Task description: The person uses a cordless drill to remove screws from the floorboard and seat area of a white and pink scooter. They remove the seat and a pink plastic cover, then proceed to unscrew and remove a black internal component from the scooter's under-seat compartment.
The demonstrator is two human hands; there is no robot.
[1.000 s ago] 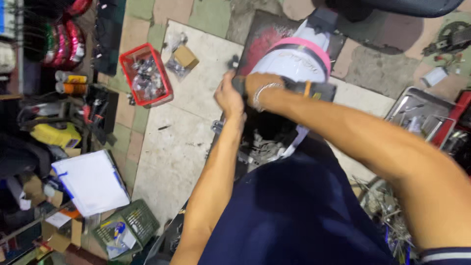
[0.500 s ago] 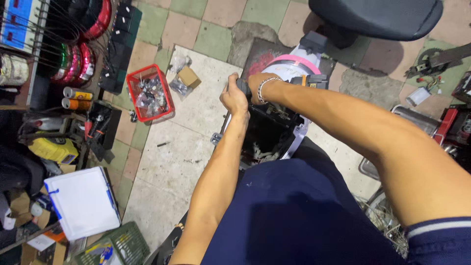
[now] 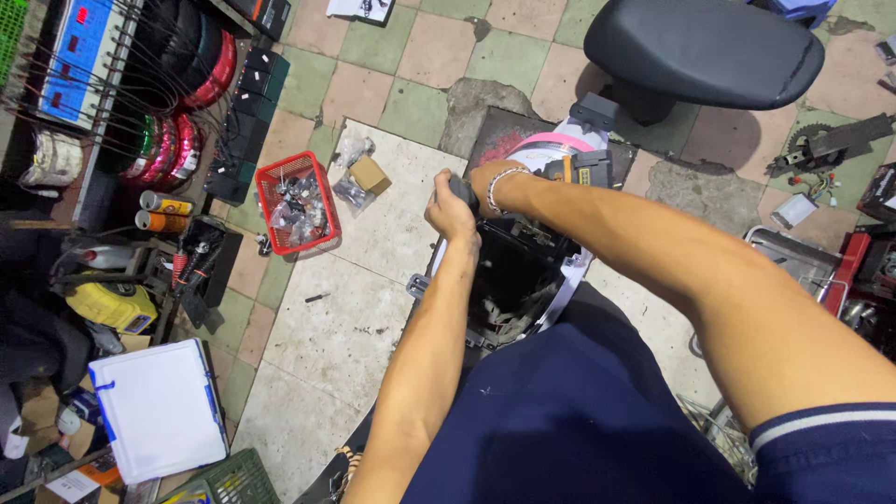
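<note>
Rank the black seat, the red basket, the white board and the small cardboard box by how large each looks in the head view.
1. Black seat, largest.
2. White board.
3. Red basket.
4. Cardboard box, smallest.
The seat stands higher and so nearer the camera than the floor items, so its lead over the board may be inflated.

black handlebar grip [image 3: 464, 189], clasped, above open scooter body [image 3: 523, 271]

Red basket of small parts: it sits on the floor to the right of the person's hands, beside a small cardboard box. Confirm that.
Not quite. The head view shows the red basket on the floor to the left of the hands, not the right. The small cardboard box does sit beside it.
</note>
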